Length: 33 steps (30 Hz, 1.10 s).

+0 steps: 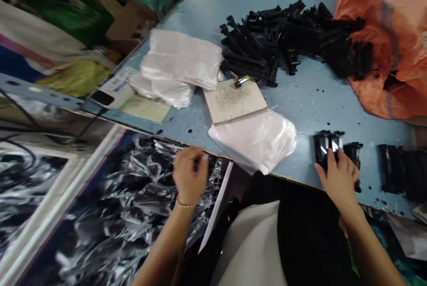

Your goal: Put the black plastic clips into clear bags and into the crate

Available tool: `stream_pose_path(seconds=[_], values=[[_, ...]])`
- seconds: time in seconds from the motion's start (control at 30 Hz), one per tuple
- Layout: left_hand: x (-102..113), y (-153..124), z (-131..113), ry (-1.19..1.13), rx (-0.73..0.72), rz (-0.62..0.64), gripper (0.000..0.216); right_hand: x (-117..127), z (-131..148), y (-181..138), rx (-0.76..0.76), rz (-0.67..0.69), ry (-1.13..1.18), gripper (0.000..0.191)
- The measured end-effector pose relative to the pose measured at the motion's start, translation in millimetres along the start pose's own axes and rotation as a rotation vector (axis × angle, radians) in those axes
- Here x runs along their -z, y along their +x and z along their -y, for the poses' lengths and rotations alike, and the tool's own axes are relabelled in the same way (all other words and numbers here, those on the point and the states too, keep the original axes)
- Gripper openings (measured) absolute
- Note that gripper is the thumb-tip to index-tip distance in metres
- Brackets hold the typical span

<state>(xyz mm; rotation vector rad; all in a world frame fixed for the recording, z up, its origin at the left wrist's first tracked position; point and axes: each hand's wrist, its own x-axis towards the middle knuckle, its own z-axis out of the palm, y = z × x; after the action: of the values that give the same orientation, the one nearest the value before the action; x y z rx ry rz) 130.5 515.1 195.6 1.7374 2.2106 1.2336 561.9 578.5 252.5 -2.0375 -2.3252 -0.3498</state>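
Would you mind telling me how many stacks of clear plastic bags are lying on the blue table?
2: a larger stack of clear bags at the table's far left, and a smaller stack at the near edge, partly under a cardboard piece. More may be hidden.

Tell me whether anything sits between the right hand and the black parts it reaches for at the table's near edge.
Nothing visible does. The right hand already lies on the small group of black parts on the blue table. The clear bag stack lies off to its left, apart.
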Motion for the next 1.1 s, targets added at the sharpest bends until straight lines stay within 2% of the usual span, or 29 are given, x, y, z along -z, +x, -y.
stream_pose_path(seconds=[0.07,0.1,0.13,0.2,0.3,0.47,0.53,0.6,0.67,0.73,0.83,0.9,1.0,1.1], values=[[-26.9,1.6,-67.5,-0.056,-0.26,0.161,0.019,2.9,2.7,4.3,0.013,0.054,0.012,0.059],[-40.6,3.4,-93.5,-0.049,-0.334,0.234,0.018,5.9,3.8,6.5,0.013,0.06,0.021,0.058],[-53.6,5.7,-113.1,-0.02,-0.364,0.296,0.015,9.4,4.3,8.6,0.018,0.057,0.028,0.056],[-74.3,12.5,-133.2,0.023,-0.333,0.396,0.011,15.9,4.7,12.2,0.045,0.033,0.032,0.051],[-85.9,27.3,-130.5,-0.096,-0.141,0.511,0.018,21.4,9.0,19.2,0.127,0.026,0.032,0.041],[-70.1,51.6,-111.5,-0.53,0.252,0.675,0.017,23.7,15.8,36.6,0.28,0.13,0.12,0.029],[-63.5,55.6,-108.8,-0.636,0.378,0.69,0.016,23.3,8.2,41.4,0.28,0.183,0.238,0.028],[-60.6,56.1,-108.0,-0.657,0.461,0.634,0.02,21.8,-3.5,43.2,0.21,0.222,0.441,0.026],[-61.6,54.8,-108.7,-0.666,0.51,0.58,0.027,20.4,-12.1,42.1,0.102,0.272,0.717,0.026],[-65.4,53.3,-111.1,-0.747,0.557,0.601,0.031,21.4,-11.2,38.6,-0.003,0.353,1.054,0.031],[-72.5,51.3,-116.8,-0.913,0.617,0.627,0.036,29.2,9.6,31.4,-0.111,0.468,1.555,0.043],[-75.9,49.8,-120.8,-0.927,0.596,0.545,0.037,37.0,28.5,26.6,-0.147,0.588,1.778,0.048],[-77.6,47.8,-123.5,-0.887,0.492,0.474,0.03,45.8,49.9,20.9,-0.142,0.819,1.91,0.047],[-76.7,46.9,-121.0,-0.91,0.449,0.57,0.02,45.9,58.9,19.3,-0.078,0.819,1.84,0.04]])
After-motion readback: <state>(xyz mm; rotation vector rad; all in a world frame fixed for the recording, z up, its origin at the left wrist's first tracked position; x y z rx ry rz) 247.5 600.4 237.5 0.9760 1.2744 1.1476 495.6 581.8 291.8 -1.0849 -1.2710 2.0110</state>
